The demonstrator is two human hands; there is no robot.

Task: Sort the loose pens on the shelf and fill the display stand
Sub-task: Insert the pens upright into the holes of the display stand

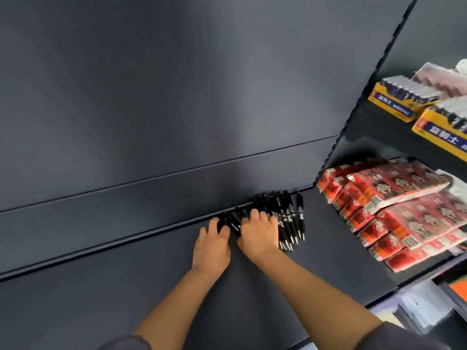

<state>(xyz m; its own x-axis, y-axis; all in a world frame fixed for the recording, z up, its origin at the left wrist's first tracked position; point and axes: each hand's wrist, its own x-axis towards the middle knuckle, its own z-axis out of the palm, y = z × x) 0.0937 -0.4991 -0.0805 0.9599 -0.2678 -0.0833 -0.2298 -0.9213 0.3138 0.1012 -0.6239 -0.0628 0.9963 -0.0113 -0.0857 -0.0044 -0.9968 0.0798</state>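
Bare forearms (316, 286) reach to the black click pens (290, 223), smooth plastic barrels with silver tips. They lie side by side at the back of the dark metal shelf (126, 299), long axes front to back, tips toward the camera. The left hand (212, 241) and right hand (260, 231) curl their fingers over them; glossy red snack packs (404, 210) are stacked to the right.
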